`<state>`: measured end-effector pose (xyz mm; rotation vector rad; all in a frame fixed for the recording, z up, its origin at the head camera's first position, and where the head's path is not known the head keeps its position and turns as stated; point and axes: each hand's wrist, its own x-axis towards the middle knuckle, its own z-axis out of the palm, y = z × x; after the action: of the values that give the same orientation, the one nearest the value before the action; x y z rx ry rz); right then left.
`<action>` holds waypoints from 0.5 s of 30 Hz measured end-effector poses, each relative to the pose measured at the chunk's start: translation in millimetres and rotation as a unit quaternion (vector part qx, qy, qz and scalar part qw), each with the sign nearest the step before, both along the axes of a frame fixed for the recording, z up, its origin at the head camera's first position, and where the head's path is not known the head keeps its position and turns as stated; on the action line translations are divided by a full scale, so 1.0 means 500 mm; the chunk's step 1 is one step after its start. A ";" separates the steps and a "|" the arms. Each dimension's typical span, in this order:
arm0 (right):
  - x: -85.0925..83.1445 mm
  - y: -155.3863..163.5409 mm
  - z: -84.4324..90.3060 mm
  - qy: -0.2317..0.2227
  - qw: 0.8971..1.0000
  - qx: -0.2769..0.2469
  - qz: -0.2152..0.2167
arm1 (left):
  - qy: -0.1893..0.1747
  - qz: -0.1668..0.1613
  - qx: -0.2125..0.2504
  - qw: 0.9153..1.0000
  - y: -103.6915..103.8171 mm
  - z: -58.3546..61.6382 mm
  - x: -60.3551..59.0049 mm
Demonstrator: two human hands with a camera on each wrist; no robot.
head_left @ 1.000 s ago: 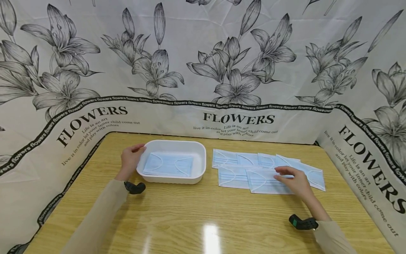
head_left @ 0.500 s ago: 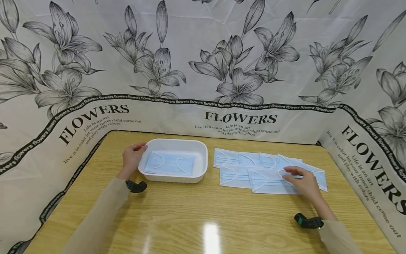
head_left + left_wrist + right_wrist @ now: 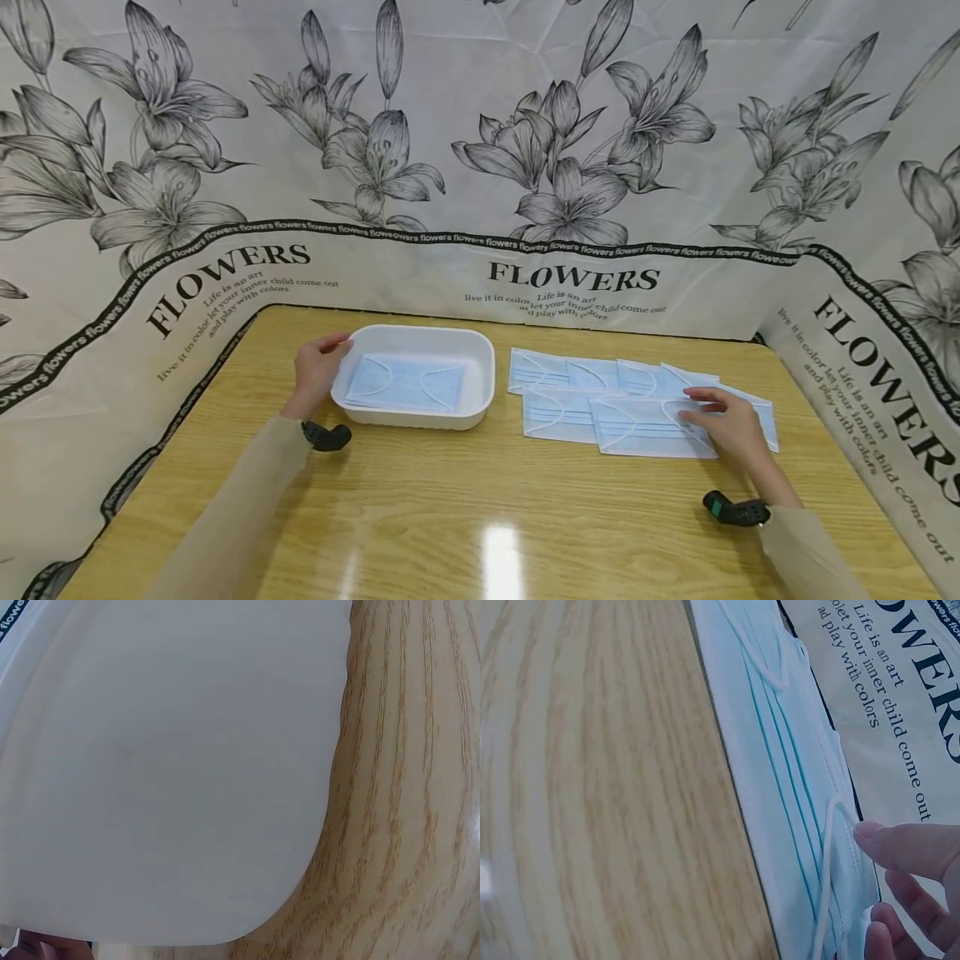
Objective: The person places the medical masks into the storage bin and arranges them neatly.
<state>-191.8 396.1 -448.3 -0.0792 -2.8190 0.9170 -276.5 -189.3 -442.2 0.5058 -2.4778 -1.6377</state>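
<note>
My left hand (image 3: 317, 375) grips the left rim of a white plastic tub (image 3: 487, 367), fingertips at its edge. In the left wrist view the tub's wall (image 3: 187, 772) fills most of the picture, and only a bit of the hand shows at the bottom corner. Flat blue face masks (image 3: 405, 383) lie stacked inside the tub. My right hand (image 3: 731, 425) is over the right end of the front face mask (image 3: 648, 429), thumb and fingers apart. In the right wrist view, the fingertips are right by that mask's white ear loop (image 3: 829, 847), with nothing held between them.
Several more face masks (image 3: 558, 414) overlap in two rows right of the tub, on the wooden table (image 3: 420, 508). A white cloth printed with flowers (image 3: 390, 267) stands along the back and both sides. Each wrist wears a black camera (image 3: 735, 508).
My right hand has shifted slightly right along the front mask, uncovering more of its right ear loop. The left hand keeps its hold on the tub. The head view has shifted slightly.
</note>
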 end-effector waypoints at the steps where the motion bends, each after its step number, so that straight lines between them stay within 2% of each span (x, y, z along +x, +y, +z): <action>1: -0.002 0.000 0.001 -0.008 1.000 0.002 0.003 | 0.000 0.000 0.000 1.000 0.000 0.000 0.001; 7: -0.014 0.004 0.004 -0.038 0.999 0.005 0.002 | 0.000 -0.001 0.004 1.000 0.000 0.002 0.002; 15: -0.024 0.021 -0.012 -0.066 0.998 -0.004 -0.019 | 0.008 -0.001 -0.007 1.000 0.000 0.001 0.003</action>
<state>-203.7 406.5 -454.5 -0.2013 -2.9231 0.9475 -275.1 -189.2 -441.7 0.4873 -2.4778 -1.6178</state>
